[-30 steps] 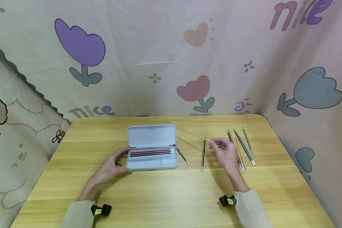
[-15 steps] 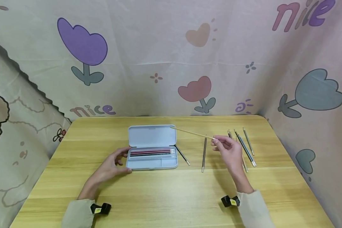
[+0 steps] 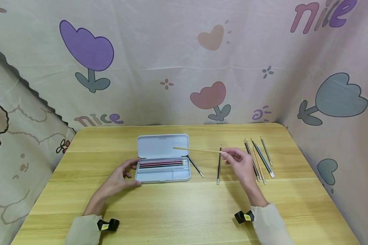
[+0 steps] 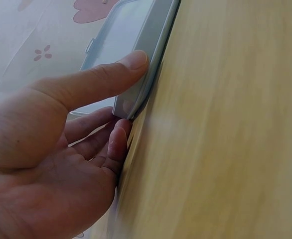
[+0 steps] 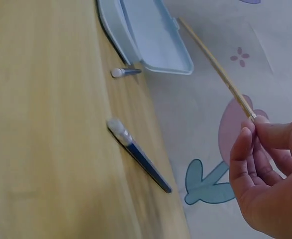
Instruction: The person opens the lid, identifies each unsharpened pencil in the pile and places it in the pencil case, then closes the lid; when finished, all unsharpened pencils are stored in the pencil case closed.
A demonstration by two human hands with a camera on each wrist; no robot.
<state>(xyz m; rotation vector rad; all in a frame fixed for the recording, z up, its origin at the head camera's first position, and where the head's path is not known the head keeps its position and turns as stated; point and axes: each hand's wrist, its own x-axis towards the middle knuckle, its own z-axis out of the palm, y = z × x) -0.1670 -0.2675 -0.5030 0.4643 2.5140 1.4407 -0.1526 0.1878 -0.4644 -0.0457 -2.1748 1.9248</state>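
Observation:
A light blue pencil case (image 3: 157, 175) lies with its lid raised on the wooden table. Several dark red and black pencils (image 3: 162, 164) lie side by side in its rear compartment. My left hand (image 3: 119, 177) grips the case's left end, the thumb at the front corner and the fingers round the back, as the left wrist view also shows. Between thumb and fingertips my right hand (image 3: 240, 166) pinches one end of a yellow pencil (image 3: 196, 149). That pencil is held in the air, almost level, its far end in front of the lid (image 3: 162, 144).
A dark pencil (image 3: 196, 167) touches or lies close by the case's right side. Another dark pencil (image 3: 219, 170) lies below the right hand. Further right is a loose group of several pencils (image 3: 263, 159), partly behind the hand. A patterned cloth (image 3: 153, 51) hangs behind the table.
The yellow pencil's far end has swung left and down across the lid. My right hand rose slightly rightward, then came back left. The left hand stays on the case.

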